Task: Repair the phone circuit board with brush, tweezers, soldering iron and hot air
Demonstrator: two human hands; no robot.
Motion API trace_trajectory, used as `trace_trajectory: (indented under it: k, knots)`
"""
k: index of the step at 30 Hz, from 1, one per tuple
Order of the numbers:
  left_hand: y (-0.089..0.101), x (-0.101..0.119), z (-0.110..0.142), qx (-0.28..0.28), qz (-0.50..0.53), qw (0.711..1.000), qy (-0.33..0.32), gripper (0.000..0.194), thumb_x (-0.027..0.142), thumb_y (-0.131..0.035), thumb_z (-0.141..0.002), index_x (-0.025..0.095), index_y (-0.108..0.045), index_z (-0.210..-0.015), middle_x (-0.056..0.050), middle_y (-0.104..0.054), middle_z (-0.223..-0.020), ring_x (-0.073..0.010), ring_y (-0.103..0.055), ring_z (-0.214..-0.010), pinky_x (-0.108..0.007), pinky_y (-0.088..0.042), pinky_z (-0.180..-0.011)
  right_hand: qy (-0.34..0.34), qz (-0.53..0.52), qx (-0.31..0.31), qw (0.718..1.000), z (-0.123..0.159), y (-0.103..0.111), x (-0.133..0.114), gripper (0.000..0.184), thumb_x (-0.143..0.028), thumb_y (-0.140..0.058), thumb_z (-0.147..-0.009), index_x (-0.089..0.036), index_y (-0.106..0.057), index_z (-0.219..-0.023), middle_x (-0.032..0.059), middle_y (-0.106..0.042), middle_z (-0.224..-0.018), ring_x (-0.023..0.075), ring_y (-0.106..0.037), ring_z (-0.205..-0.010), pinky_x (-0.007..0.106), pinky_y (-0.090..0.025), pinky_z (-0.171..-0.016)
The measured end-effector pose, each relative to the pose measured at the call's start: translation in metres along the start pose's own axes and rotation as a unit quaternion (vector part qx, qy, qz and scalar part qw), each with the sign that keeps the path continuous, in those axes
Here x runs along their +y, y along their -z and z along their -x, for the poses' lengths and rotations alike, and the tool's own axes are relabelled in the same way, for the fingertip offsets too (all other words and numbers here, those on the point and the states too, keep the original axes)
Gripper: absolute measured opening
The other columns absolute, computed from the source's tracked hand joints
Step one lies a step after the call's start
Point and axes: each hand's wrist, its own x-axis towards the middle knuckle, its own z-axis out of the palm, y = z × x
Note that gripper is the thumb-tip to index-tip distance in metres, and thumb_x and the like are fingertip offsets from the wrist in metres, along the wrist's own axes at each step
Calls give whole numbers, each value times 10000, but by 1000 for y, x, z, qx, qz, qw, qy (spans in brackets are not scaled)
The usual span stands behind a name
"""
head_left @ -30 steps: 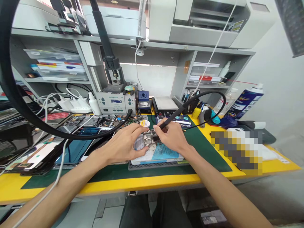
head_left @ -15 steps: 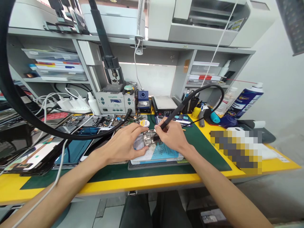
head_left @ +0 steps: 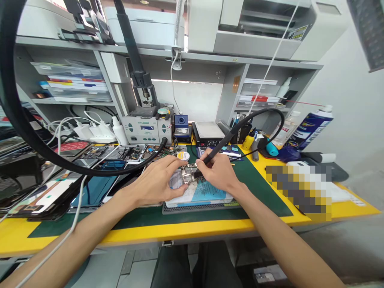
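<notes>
My left hand (head_left: pixel 157 179) reaches in from the left, its thumb and fingers closed around the edges of a small phone circuit board (head_left: pixel 189 175). The board lies on a white and blue booklet-like pad (head_left: pixel 207 193), which rests on a dark grid-patterned mat (head_left: pixel 193 209). With a pen grip, my right hand (head_left: pixel 219 170) holds a black corded tool that looks like a soldering iron (head_left: pixel 223 141). Its working end is down at the board's right side, where a small black piece shows below my fingers. The tip itself is hidden.
Phone parts and screens (head_left: pixel 97 184) crowd the left. A grey rework station (head_left: pixel 147 130), a blue stand (head_left: pixel 182 130) and a hot plate (head_left: pixel 210 134) line the back. At right stands a spray can (head_left: pixel 309 130). A thick black hose (head_left: pixel 90 170) loops across the near left.
My hands keep nearly the same place at the board; the black tool's handle has tilted very slightly. The whole view has shifted a little.
</notes>
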Motion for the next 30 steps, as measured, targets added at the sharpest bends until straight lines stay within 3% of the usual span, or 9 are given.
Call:
trace_trajectory:
  k: [14,21,30]
  knots:
    - [3,3,0,-9,0,1000,1,515,411,-654,-862,153,-570,-1300,-136,-638,-1218,-296,-636,-1113,-441,-550,-947,6,-26,-28,999,2,-2,-4,174,-266,-630,-866,-204,-549,-726,-55,-512,-547,121,-480,-480,258,-352,-515]
    - [4,3,0,9,-10,1000,-15,499,394,-634,-876,144,-570,-1304,-150,-635,-1229,-298,-628,-1127,-434,-552,-950,12,-9,-48,999,2,-3,-5,138,-302,-601,-924,-199,-614,-833,-13,-632,-697,148,-573,-592,271,-385,-561]
    - [6,3,-1,0,-15,1000,-14,512,393,-632,-878,138,-565,-1317,-156,-628,-1232,-308,-625,-1129,-445,-552,-945,-4,-10,-49,999,2,-4,-5,150,-322,-606,-926,-203,-630,-839,-11,-648,-694,157,-596,-604,275,-401,-577]
